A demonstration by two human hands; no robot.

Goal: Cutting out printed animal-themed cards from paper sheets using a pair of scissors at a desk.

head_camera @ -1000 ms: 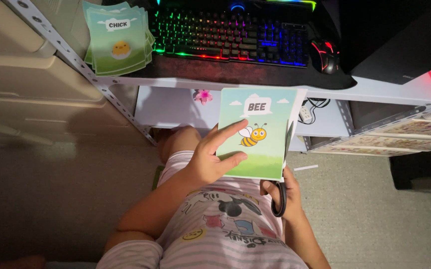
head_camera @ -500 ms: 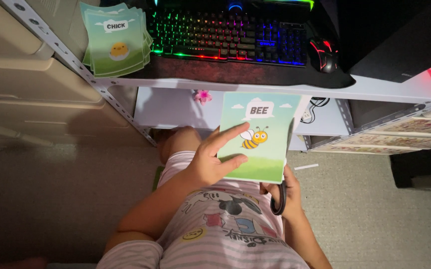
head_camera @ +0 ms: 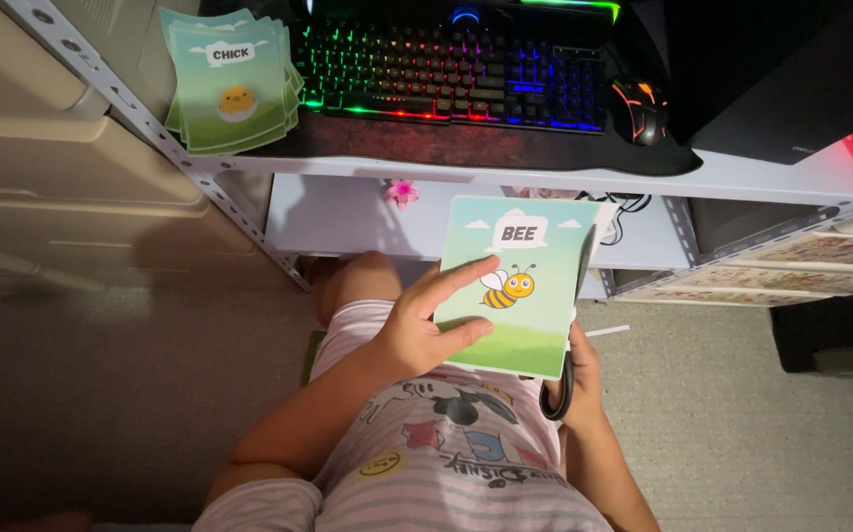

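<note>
Bee card (head_camera: 520, 286), a green picture card with a cartoon bee under a white label, is held up in front of the person's lap, below the front edge of the table (head_camera: 545, 177). From the head camera, the left hand (head_camera: 426, 330) lies on the card's lower left part, thumb and fingers spread across its face and gripping its edge. The right hand (head_camera: 574, 379) is mostly hidden behind the card's lower right corner; it is curled closed around the black handles of a pair of scissors (head_camera: 566, 335), whose dark blade runs up along the card's right edge.

On the table top, at the far left, sits a loose stack of similar green cards (head_camera: 234, 84), the top one showing a yellow chick. Beside it a keyboard (head_camera: 451, 69) glows in rainbow colours on a dark mat, with a black mouse (head_camera: 640, 110) just to its right. A small pink flower (head_camera: 401, 192) sticks to the panel under the table. No container shows in this view; the card stack simply rests on the table surface. Grey carpet floor (head_camera: 101, 394) spreads beneath.
</note>
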